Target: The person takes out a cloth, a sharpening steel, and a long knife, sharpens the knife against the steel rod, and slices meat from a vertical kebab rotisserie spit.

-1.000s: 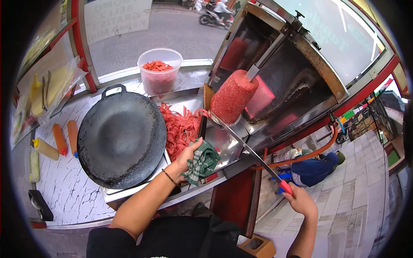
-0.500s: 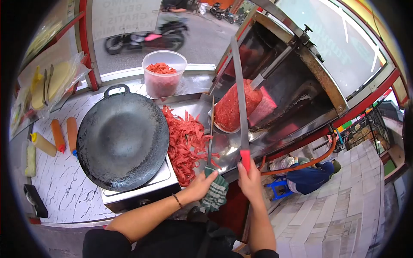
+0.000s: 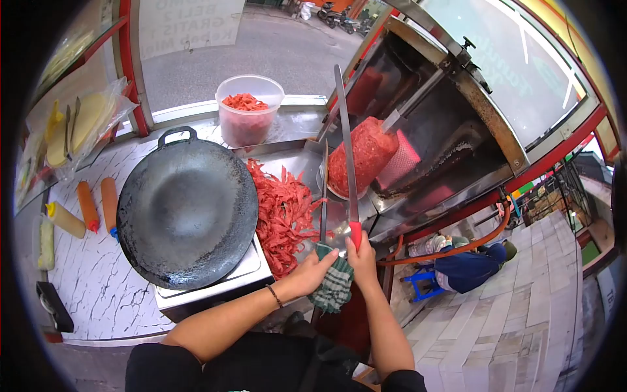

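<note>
My left hand is closed round the lower end of a long, thin, dark metal rod, with a green checked cloth bunched under the grip. I cannot tell whether the rod is a sharpening steel or a narrow blade. In my right hand is the red handle of a long knife, its blade pointing up and away. Rod and blade stand side by side, with a gap showing between them. Behind the blade is a reddish meat cone on a tilted spit. Left of the rod, shaved red meat lies heaped in a metal tray.
A large dark wok sits on a stove at left. Behind it stands a clear bucket of meat strips. Sauce bottles are on the counter, and a grill housing surrounds the spit. A person sits beyond at right.
My right hand and the knife have shifted left, closer to the rod and my left hand. My left hand has moved slightly right. The passing motorbike has left the view.
</note>
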Demonstrator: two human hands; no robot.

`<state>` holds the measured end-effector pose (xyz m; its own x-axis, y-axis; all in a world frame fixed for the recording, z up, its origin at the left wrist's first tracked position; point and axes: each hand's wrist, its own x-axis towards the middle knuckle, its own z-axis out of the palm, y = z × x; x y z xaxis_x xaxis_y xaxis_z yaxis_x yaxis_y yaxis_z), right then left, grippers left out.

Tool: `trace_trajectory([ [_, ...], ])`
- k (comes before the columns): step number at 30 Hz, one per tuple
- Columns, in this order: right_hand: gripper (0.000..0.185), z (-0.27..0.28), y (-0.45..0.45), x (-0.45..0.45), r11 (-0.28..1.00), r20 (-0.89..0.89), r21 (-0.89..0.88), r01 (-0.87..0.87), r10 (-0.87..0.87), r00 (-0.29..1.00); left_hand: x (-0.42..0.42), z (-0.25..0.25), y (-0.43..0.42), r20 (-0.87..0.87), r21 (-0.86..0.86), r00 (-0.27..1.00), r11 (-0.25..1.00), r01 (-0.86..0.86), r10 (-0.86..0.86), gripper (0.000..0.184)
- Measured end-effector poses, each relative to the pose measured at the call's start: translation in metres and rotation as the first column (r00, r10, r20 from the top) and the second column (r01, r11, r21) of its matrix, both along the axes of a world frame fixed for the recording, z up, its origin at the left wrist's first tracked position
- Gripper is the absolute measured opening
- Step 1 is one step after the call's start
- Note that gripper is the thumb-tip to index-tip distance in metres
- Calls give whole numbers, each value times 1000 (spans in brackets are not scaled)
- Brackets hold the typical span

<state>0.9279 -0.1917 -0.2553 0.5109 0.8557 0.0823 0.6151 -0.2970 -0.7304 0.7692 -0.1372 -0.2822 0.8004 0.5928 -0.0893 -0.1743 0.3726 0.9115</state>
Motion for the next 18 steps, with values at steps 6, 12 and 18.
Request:
trace_trajectory([
  [6,32,-68,-86,-10,996,64,73,-44,39,997,2,7,17,16,-122,1000,992,23,-22,43],
  [12,27,-20,-43,8,996,90,11,-86,84,992,12,17,22,-93,-49,992,995,-89,84,51],
  [18,36,-20,-185,58,961,160,-163,-222,248,956,-2,14,47,143,-521,984,837,166,-106,58],
])
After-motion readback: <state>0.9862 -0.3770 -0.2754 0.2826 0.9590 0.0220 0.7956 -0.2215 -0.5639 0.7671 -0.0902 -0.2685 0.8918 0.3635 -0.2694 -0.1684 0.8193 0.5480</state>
